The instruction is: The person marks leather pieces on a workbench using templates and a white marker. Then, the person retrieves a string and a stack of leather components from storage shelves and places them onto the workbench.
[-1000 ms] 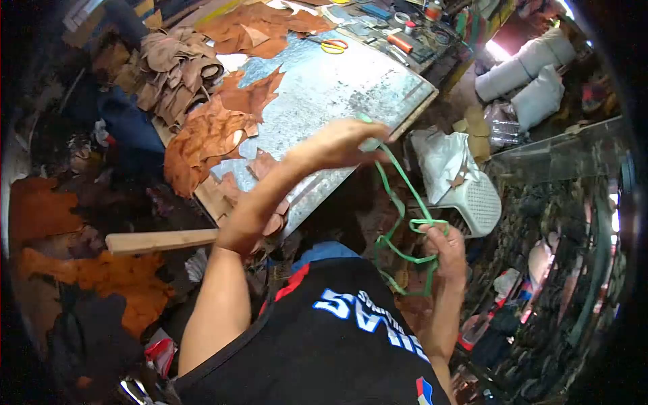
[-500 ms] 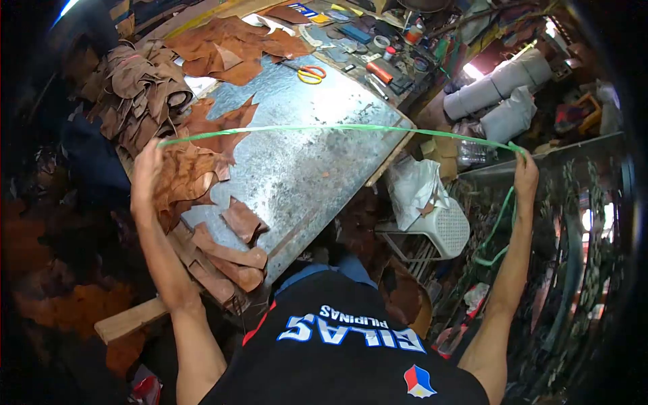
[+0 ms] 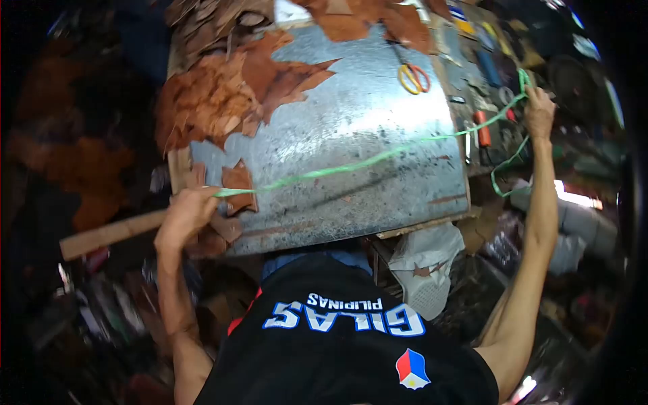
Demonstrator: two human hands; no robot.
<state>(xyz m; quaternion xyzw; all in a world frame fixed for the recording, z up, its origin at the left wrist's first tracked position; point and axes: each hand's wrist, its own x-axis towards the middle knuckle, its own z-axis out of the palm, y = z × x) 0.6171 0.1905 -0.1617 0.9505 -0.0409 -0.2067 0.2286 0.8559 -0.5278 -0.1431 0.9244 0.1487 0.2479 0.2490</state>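
Note:
A thin green plastic strip [image 3: 351, 167] runs between my two hands above a metal-topped table [image 3: 337, 202]. My left hand [image 3: 189, 214] is closed on one end, over the table's left front corner beside a small brown leather piece [image 3: 237, 183]. At the upper right, my right hand [image 3: 540, 108] grips the strip near its other end, and a loose tail hangs down below that hand. The strip sags slightly along its length. Scissors [image 3: 413, 79] with orange and yellow handles lie on the metal top, touched by neither hand.
Brown leather sheets [image 3: 209, 101] cover the table's left and back. Small tools and an orange cylinder [image 3: 482, 128] sit along its right side. A wooden bar [image 3: 111, 234] juts out at the left. A white plastic stool [image 3: 426, 293] bearing a white bag [image 3: 428, 250] stands at the front right.
The view has turned toward the table's right side. My left hand has come down near the front corner and my right hand has risen, so the strip slants instead of running level.

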